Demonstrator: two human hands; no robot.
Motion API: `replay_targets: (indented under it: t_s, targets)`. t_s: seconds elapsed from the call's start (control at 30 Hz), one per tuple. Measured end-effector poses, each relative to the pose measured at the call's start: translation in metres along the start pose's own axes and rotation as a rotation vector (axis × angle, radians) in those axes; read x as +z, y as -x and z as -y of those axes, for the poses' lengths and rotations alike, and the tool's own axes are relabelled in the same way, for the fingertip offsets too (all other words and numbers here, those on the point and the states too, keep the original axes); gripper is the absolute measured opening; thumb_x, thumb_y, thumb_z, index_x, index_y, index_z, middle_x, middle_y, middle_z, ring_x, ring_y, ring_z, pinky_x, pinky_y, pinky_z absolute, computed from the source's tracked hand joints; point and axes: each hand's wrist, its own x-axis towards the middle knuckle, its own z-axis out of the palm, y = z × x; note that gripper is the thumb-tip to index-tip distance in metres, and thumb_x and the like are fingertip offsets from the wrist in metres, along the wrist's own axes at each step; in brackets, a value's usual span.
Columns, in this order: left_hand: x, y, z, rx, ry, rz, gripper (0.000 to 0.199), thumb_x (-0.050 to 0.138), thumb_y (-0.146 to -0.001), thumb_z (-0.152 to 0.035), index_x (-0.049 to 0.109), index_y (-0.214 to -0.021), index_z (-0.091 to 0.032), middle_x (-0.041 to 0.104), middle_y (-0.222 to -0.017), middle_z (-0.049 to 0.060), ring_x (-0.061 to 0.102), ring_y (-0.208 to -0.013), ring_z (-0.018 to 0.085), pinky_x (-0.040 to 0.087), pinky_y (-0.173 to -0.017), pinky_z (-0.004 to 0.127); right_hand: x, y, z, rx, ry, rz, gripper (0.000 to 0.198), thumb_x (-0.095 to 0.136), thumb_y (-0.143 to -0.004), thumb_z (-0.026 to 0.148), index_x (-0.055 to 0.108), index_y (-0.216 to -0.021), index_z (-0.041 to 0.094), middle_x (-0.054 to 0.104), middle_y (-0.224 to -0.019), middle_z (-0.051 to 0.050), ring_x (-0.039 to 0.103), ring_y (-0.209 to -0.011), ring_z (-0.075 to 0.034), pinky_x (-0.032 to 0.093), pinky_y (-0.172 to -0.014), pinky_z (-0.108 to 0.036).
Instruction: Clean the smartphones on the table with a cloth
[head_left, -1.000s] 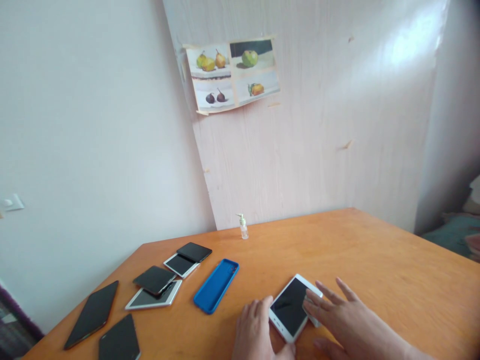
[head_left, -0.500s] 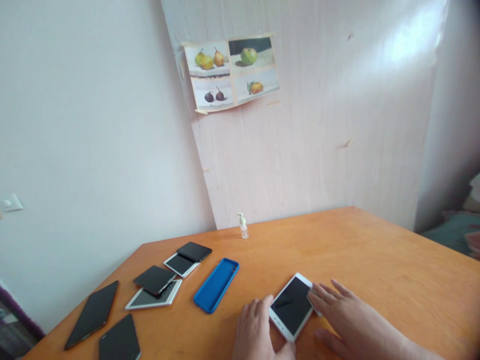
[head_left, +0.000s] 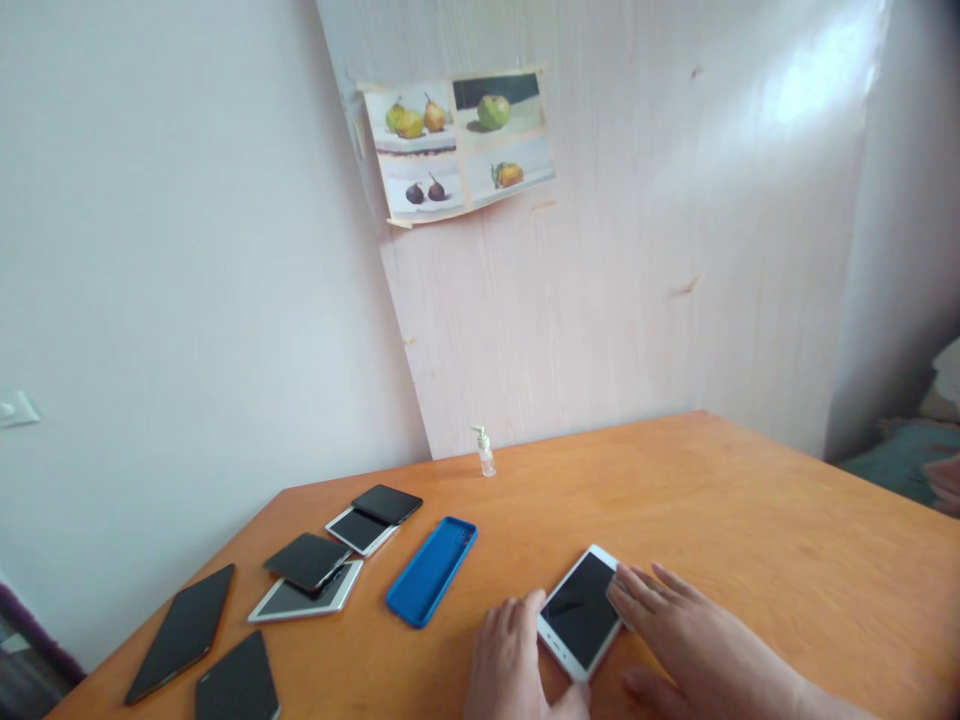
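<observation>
A white smartphone [head_left: 581, 610] with a dark screen lies face up on the table in front of me. My left hand [head_left: 510, 660] grips it at the near left, fingers along the left edge and thumb at the bottom edge. Stretched out and flat, the fingers of my right hand [head_left: 675, 625] rest over the phone's right edge and a strip of its screen. Something pale and thin shows under those fingertips; I cannot make out what it is. To the left lies a blue phone case [head_left: 433, 572], its hollow side up.
On the left of the wooden table [head_left: 637, 470] are a black phone [head_left: 184, 630], another dark phone [head_left: 238, 682], and overlapping devices, including a white-framed one [head_left: 330, 600] and a black one [head_left: 388, 503]. A small pump bottle [head_left: 487, 458] stands at the back edge.
My right hand has slid slightly left over the phone's right edge. The left hand and the phone hold their place; the whole view has shifted a little.
</observation>
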Motion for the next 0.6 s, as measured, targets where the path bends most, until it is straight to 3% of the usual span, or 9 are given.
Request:
replay_targets:
  t_s: [0.1,0.17,0.23,0.33,0.4,0.47,0.6]
  targets:
    - [0.000,0.000,0.002,0.028,0.012,-0.008,0.077,0.064,-0.064,-0.032,0.051,-0.137,-0.011,0.059,-0.128,0.017,0.050,-0.121,0.035,0.034,-0.108,0.044,0.001,-0.001,0.010,-0.265,-0.042,-0.007,0.048,0.061,-0.079,0.022,0.065,-0.126,0.014,0.061,-0.131,-0.017,0.064,-0.114,-0.032,0.055,-0.097,-0.042]
    - [0.000,0.000,0.002,0.029,0.015,-0.017,0.076,0.064,-0.065,-0.032,0.051,-0.137,-0.012,0.059,-0.128,0.017,0.050,-0.121,0.034,0.034,-0.107,0.044,0.000,-0.001,0.012,-0.345,-0.086,-0.032,0.045,0.060,-0.082,0.021,0.065,-0.126,0.020,0.063,-0.131,-0.012,0.066,-0.113,-0.028,0.055,-0.097,-0.037]
    - [0.000,0.001,0.001,0.016,0.010,-0.017,0.075,0.064,-0.064,-0.030,0.051,-0.136,-0.013,0.059,-0.129,0.016,0.049,-0.122,0.034,0.034,-0.108,0.044,-0.003,0.000,0.009,-0.254,-0.107,-0.040,0.047,0.061,-0.083,0.027,0.063,-0.129,0.018,0.061,-0.134,-0.014,0.063,-0.117,-0.031,0.053,-0.099,-0.043]
    - [-0.002,0.002,-0.004,0.000,0.001,-0.012,0.075,0.063,-0.063,-0.028,0.052,-0.136,-0.014,0.059,-0.129,0.015,0.049,-0.122,0.033,0.033,-0.108,0.043,-0.005,0.001,-0.001,0.029,-0.090,-0.036,0.049,0.060,-0.085,0.033,0.063,-0.129,0.013,0.059,-0.135,-0.020,0.058,-0.122,-0.037,0.048,-0.103,-0.056]
    - [-0.003,0.002,-0.006,-0.005,-0.004,-0.011,0.074,0.062,-0.063,-0.028,0.051,-0.136,-0.014,0.059,-0.128,0.015,0.049,-0.121,0.033,0.034,-0.108,0.043,-0.001,0.001,-0.005,0.141,-0.065,-0.039,0.049,0.058,-0.086,0.034,0.063,-0.130,0.011,0.059,-0.134,-0.022,0.056,-0.124,-0.038,0.045,-0.105,-0.058]
    - [-0.004,0.002,-0.006,-0.007,-0.004,-0.003,0.076,0.062,-0.063,-0.027,0.051,-0.136,-0.013,0.059,-0.128,0.015,0.049,-0.121,0.033,0.034,-0.108,0.043,0.010,0.000,-0.004,0.104,-0.056,-0.031,0.055,0.061,-0.084,0.037,0.062,-0.131,0.009,0.057,-0.135,-0.024,0.055,-0.125,-0.038,0.046,-0.105,-0.056]
    - [-0.004,0.001,-0.005,-0.007,0.017,0.003,0.077,0.064,-0.063,-0.031,0.051,-0.136,-0.013,0.059,-0.130,0.016,0.049,-0.122,0.034,0.033,-0.109,0.044,0.035,0.000,0.004,-0.195,-0.116,-0.041,0.057,0.068,-0.079,0.042,0.064,-0.129,0.016,0.060,-0.134,-0.018,0.061,-0.118,-0.037,0.051,-0.101,-0.050]
